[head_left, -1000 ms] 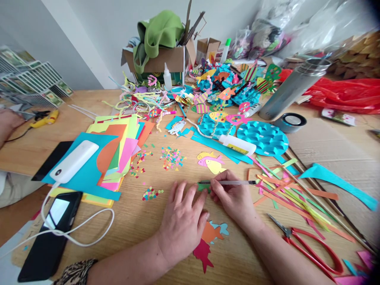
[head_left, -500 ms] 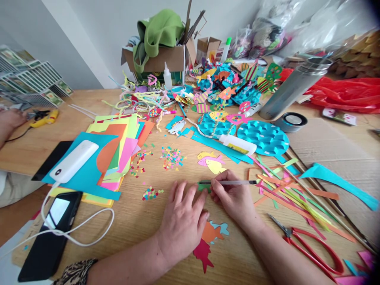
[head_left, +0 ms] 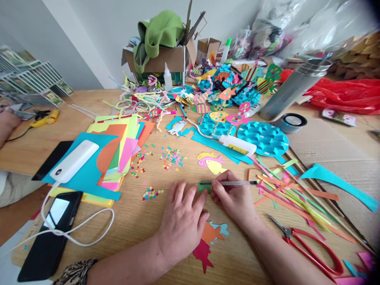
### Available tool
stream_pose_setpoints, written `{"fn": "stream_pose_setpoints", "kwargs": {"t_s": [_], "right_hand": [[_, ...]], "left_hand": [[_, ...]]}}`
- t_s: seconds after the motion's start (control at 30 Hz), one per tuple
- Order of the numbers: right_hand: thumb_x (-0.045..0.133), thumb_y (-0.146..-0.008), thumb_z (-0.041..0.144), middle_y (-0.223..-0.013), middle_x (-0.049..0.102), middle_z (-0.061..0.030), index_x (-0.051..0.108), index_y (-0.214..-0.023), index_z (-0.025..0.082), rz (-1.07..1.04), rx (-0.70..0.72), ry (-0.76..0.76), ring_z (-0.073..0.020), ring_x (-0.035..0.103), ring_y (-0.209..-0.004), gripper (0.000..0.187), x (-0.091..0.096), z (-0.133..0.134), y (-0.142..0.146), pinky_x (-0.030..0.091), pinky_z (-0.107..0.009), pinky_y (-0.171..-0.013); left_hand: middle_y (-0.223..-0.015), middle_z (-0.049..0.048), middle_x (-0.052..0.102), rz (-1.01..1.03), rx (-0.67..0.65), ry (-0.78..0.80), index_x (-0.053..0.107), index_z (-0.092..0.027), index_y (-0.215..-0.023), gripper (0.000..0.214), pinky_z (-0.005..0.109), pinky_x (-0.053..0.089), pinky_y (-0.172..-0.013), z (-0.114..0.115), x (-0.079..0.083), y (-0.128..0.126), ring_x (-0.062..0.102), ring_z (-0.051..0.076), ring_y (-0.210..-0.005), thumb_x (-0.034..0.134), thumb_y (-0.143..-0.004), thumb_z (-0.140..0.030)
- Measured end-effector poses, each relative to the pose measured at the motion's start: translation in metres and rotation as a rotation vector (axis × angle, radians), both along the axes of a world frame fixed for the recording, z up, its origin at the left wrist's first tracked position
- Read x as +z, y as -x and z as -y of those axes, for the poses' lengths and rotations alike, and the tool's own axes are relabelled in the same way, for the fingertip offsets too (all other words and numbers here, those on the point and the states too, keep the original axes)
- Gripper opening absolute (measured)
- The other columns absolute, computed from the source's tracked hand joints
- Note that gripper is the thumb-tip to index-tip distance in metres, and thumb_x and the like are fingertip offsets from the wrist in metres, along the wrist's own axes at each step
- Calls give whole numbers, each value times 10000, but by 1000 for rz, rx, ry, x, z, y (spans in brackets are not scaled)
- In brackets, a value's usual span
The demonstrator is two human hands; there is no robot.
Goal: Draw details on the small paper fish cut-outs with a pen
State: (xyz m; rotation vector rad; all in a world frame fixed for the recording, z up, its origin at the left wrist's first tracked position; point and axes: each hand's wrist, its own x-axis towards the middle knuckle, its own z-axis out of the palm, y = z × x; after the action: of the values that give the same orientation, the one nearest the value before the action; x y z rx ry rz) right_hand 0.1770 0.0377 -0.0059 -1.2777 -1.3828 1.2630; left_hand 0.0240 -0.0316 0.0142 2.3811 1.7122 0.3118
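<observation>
My left hand [head_left: 184, 215] lies palm down on the table with its fingers spread, fingertips at a small green paper cutout [head_left: 205, 185]. In my right hand [head_left: 233, 194] is a slim pen [head_left: 243, 183] with a clear barrel, held nearly level, its dark tip over the green paper. Part of that paper is hidden under my fingers. Beyond my hands lie yellow and pink paper fish [head_left: 214, 166]. Orange [head_left: 211, 232], red [head_left: 203, 253] and light blue cutouts lie between my forearms, partly covered by my left hand.
Small paper dots [head_left: 152, 193] and confetti [head_left: 172, 158] lie left of centre. Coloured sheets [head_left: 80, 158] carry a white power bank [head_left: 74, 158]. Red-handled scissors [head_left: 314, 245] and paper strips [head_left: 297, 190] are at right. A glue bottle [head_left: 237, 145] lies near blue egg-tray pieces [head_left: 263, 136]. Another person's hand [head_left: 8, 122] shows far left.
My hands, the pen and the green paper look almost unchanged. At far left, the other person's hand has shifted slightly, and a greyish piece now shows beside it.
</observation>
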Motion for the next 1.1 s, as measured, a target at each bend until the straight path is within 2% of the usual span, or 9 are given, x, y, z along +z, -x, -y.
{"fn": "stream_pose_setpoints", "kwargs": {"t_s": [0.83, 1.1], "right_hand": [[642, -839, 422, -513, 553, 21, 504, -715, 218, -8, 7, 1, -132, 519, -414, 275, -1, 0, -1, 430, -233, -385], [635, -845, 502, -521, 562, 14, 517, -720, 217, 18, 24, -4, -132, 514, -412, 333, 0, 0, 0, 427, -238, -389]], "left_hand": [[-1338, 70, 499, -5, -8, -3, 499, -235, -1351, 420, 540, 282, -1137, 0, 0, 0, 376, 319, -1289, 516, -951, -363], [-1314, 72, 511, -1, -3, -5, 494, -246, -1353, 424, 546, 297, -1129, 0, 1, -1, 390, 308, -1277, 532, -945, -357]]}}
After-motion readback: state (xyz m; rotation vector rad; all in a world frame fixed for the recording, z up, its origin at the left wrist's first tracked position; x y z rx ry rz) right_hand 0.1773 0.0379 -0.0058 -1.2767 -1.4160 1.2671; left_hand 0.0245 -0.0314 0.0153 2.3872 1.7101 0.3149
